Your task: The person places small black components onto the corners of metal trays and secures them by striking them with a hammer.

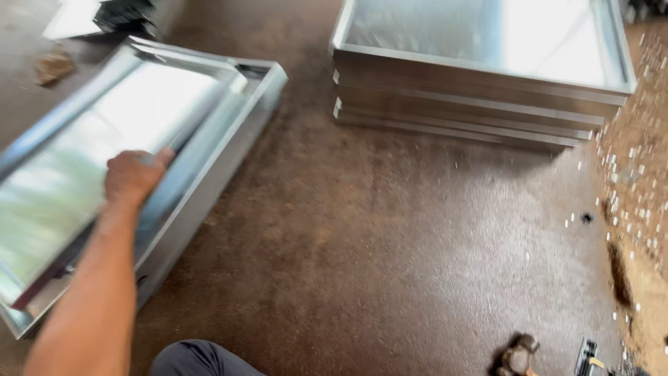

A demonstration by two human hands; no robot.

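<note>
My left hand point(132, 177) reaches out from the lower left and is closed over the right edge of a shiny sheet-metal panel point(83, 160). That panel lies tilted inside a shallow galvanised metal tray point(216, 160) on the brown floor. My forearm runs along the tray's near side. My right hand is out of view. My knee in dark trousers point(198, 356) shows at the bottom edge.
A stack of several similar metal trays point(473, 104) sits at the top right. Small white metal scraps point(633, 174) litter the floor on the right. A hammer head point(518, 355) and a small tool point(588, 358) lie at the bottom right. Dark objects point(125, 14) lie at the top left.
</note>
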